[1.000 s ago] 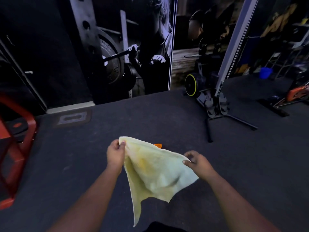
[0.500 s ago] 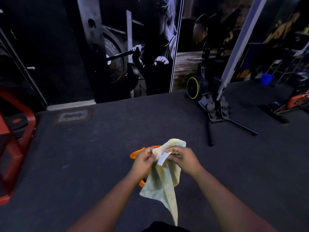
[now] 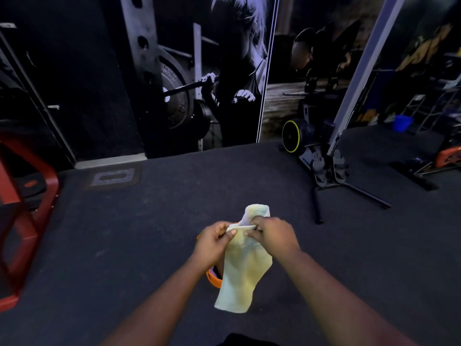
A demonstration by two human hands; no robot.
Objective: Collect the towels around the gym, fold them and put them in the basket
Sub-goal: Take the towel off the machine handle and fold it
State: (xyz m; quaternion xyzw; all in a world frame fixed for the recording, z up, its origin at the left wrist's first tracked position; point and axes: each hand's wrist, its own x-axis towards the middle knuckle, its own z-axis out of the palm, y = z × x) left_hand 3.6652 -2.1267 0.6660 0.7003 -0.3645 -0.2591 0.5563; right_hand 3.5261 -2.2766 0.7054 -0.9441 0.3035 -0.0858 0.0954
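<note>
The left hand [image 3: 214, 242] and right hand [image 3: 273, 236] pinch the top edge of the pale yellow towel [image 3: 243, 265], which hangs doubled directly above the orange basket [image 3: 214, 279], largely hiding it.

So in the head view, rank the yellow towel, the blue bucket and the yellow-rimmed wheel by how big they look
1. Yellow towel, held by both hands, by far the largest, though it is nearest the camera.
2. Yellow-rimmed wheel.
3. Blue bucket, smallest, but farthest off, so its true size against the wheel is unsure.
</note>
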